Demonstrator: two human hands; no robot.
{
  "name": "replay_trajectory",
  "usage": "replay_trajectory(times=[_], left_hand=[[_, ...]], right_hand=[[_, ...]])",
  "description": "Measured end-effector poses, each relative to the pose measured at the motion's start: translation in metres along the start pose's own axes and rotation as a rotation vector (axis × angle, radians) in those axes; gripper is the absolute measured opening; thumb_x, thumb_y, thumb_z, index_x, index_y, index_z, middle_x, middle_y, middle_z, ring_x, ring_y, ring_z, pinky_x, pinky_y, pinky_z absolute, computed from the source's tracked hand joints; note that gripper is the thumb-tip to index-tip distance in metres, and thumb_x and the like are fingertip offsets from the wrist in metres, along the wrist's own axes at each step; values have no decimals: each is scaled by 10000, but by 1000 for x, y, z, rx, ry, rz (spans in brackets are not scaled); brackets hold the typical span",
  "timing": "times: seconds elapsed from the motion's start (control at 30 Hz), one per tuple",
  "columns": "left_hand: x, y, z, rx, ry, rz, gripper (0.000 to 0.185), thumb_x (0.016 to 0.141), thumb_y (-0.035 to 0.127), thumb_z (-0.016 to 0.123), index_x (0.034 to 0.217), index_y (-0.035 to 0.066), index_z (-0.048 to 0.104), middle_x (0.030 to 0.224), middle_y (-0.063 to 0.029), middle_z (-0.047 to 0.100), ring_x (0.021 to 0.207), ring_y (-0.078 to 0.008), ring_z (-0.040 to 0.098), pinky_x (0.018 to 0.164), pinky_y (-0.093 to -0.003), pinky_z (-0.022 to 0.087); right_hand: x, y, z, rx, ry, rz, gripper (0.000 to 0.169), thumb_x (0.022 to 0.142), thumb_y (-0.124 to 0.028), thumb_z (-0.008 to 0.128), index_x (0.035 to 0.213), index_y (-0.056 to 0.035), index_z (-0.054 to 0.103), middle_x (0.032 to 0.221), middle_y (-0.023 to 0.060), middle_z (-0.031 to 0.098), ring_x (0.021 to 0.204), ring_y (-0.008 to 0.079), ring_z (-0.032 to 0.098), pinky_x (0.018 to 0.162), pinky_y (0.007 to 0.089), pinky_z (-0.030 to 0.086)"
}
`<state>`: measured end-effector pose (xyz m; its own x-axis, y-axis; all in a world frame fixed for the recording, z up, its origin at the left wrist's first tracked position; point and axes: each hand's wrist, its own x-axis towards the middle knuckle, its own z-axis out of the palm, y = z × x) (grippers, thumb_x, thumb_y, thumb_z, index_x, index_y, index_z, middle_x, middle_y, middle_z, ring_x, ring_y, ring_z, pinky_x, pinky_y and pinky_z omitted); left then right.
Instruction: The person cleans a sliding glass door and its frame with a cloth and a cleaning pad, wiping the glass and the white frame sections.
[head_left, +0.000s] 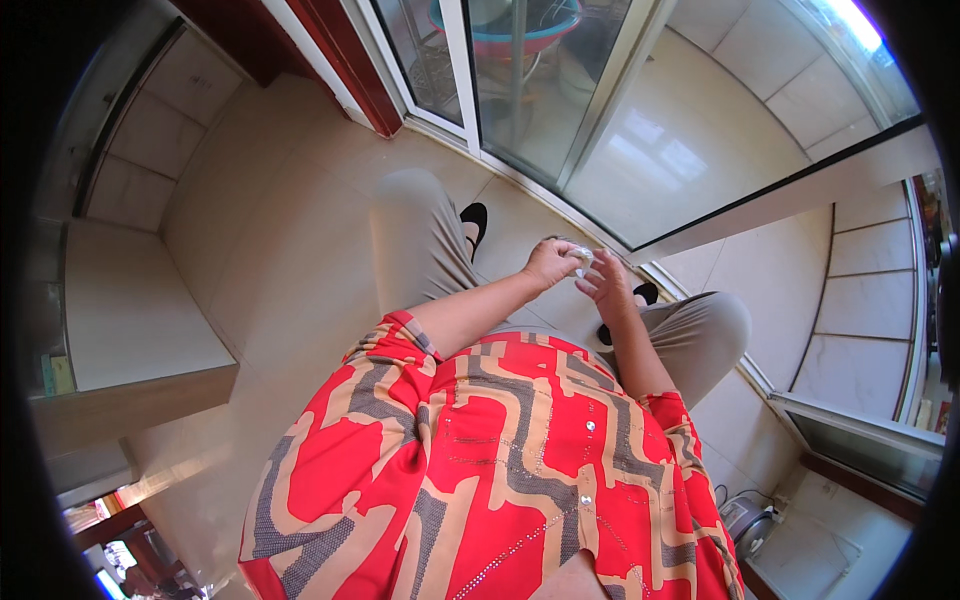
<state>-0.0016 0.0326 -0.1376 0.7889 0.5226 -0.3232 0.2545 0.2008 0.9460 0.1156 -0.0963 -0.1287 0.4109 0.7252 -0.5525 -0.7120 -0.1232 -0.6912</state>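
Note:
In front of my knees, my left hand (553, 264) pinches a small clear, whitish wrapped thing (580, 259). It looks like crumpled plastic, but its contents are too small to make out. My right hand (610, 286) is just beside it, thumb and fingers spread; whether the fingertips touch the plastic is unclear. Both hands are above the tiled floor (510, 217), between my two bent legs in grey trousers (420, 232).
A sliding door's metal track (540, 187) and glass panel (547, 90) run close ahead. Behind the glass stands a blue and red basin (551, 37). A white cabinet (142, 307) is at left. A metal-sided appliance (742, 517) with a cord sits at lower right.

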Motion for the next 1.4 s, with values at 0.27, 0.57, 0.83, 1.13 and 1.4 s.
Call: replay_trajectory(times=[0.27,0.57,0.83,1.13,1.4], left_hand=[[-3,1,9,435,206,111,291,767,257,667,996,85,717,971,-159,620,891,-302,621,807,-375,498],[-6,18,16,337,246,212,324,748,262,671,1035,112,684,991,-201,584,919,-370,609,810,-422,501],[-18,68,27,415,147,431,654,803,240,653,1366,4,419,1217,-228,501,1071,-334,554,937,-376,457],[7,168,-66,-399,226,405,624,858,-24,583,1423,28,322,1094,-96,589,944,-169,605,823,-301,544],[27,319,-215,-644,354,588,350,870,2,565,1219,3,543,1014,-102,660,911,-206,657,799,-308,557]], right_hand=[[-6,-6,16,-61,-240,52,415,931,-233,565,1306,-94,454,1167,71,565,979,191,612,797,371,556],[-1,-5,9,35,-204,-9,351,933,-198,566,1263,-105,489,1077,30,609,945,147,614,787,332,537],[-2,-49,19,101,-142,-168,316,886,-100,594,1189,-82,508,1064,53,605,916,161,613,772,309,505],[-61,-173,-11,125,-271,-686,297,920,-187,554,1194,-74,542,1101,64,628,968,177,623,774,320,530],[-66,-261,-110,600,164,-967,270,970,-202,408,1086,-45,594,944,73,676,779,199,657,600,297,558]])
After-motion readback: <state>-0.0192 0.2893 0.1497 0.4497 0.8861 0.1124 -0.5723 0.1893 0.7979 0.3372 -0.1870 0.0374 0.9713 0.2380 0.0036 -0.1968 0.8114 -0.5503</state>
